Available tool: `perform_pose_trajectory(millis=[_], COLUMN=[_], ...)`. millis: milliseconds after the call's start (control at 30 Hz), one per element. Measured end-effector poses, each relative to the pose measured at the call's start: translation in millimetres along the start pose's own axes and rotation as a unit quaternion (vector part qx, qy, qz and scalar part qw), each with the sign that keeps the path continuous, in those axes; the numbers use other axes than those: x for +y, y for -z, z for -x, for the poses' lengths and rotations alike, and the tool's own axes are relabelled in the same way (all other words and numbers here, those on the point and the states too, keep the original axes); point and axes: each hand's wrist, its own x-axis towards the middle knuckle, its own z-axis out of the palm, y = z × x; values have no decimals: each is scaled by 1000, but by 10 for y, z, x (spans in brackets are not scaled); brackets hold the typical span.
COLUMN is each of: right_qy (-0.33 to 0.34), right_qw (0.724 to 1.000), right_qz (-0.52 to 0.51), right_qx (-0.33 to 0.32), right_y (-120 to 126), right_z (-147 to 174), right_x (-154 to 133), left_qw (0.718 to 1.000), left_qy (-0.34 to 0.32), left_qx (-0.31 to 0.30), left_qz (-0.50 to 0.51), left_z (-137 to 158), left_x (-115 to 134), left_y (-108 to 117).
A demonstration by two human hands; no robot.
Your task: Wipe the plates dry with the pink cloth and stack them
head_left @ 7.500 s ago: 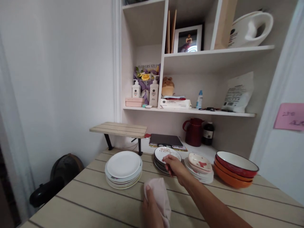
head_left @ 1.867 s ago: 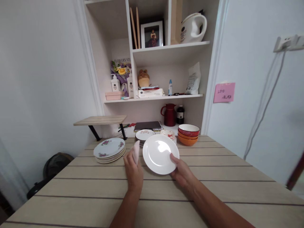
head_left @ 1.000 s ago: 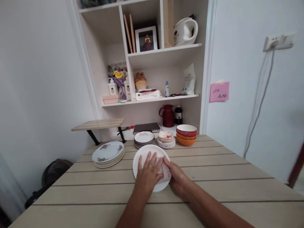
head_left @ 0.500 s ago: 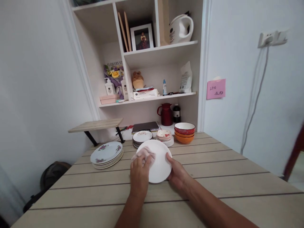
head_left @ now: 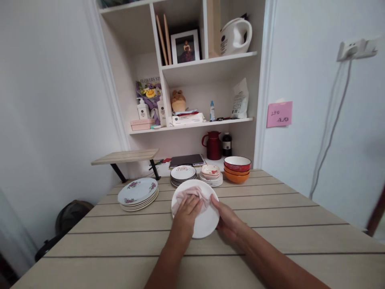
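Observation:
A plain white plate (head_left: pixel 206 224) is held tilted above the table, its face toward me. My right hand (head_left: pixel 227 218) grips its right edge, thumb on the face and the fingers behind, mostly hidden. On the upper left of the plate lies a crumpled pale pink cloth (head_left: pixel 195 192). My left hand (head_left: pixel 187 212) presses this cloth flat against the plate, fingers over the fabric. Behind the plate stand a stack of dark-rimmed plates (head_left: pixel 183 173) and small pink-white dishes (head_left: pixel 211 171) on several white plates (head_left: pixel 215 182).
Floral oval plates (head_left: pixel 138 192) are stacked at the left, by a small raised wooden stand (head_left: pixel 126 155). Red and orange bowls (head_left: pixel 237 170) stand nested at the back right of the slatted table (head_left: pixel 288 228). A red jug (head_left: pixel 213 145) and dark bottle (head_left: pixel 226 144) stand behind.
My left hand has slid the cloth from the plate's left edge up and right, further onto its face. The view has shifted slightly; my right hand keeps its hold.

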Motion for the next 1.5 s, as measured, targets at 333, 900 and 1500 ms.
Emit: perform_pose_trajectory(millis=[333, 900, 1500], right_qy=[37, 21, 78], right_qw=[998, 989, 978], right_qz=[-15, -145, -194], right_qx=[-52, -9, 14], right_y=[-176, 77, 102], right_z=[122, -44, -89], right_x=[76, -177, -180], left_qw=[989, 986, 985], left_qy=[97, -93, -1], left_qx=[53, 81, 86], left_qz=[-97, -110, -149], left_z=[-46, -106, -53], left_x=[37, 354, 311], left_y=[210, 71, 56])
